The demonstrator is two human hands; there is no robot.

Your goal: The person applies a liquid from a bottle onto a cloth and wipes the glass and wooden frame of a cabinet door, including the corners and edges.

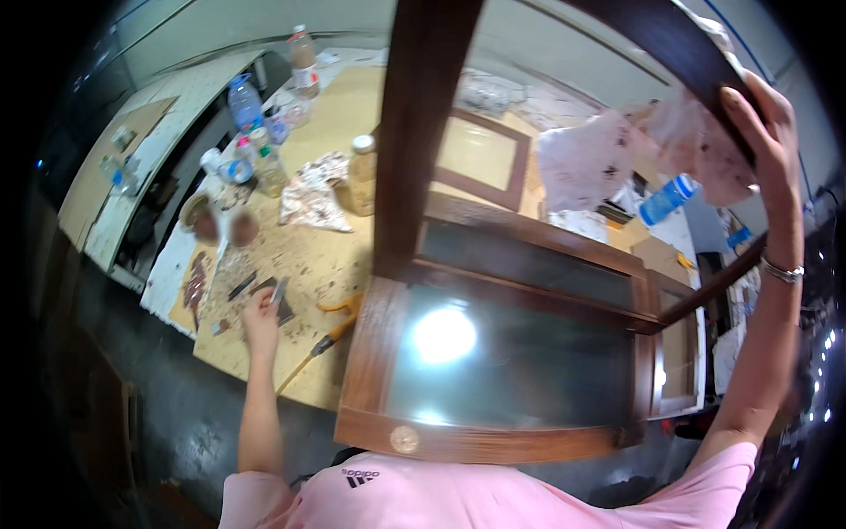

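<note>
Forearm [762, 335] raised high, the right hand [771, 128] curls round the upper bar of a dark brown wooden frame with glass panels [480, 443], beside a white, brown-stained cloth [582, 163]; whether it also grips the cloth, I cannot tell. The left arm [262, 397] reaches forward and low, the left hand [259, 316] pinching a thin grey strip [280, 289] over the yellow-topped table [348, 97]. The frame stands before the chest, beside the table's near edge.

Rag [315, 196], jar [360, 181] and tool [331, 340] on the workbench [348, 101], left of the cabinet [515, 370].
</note>
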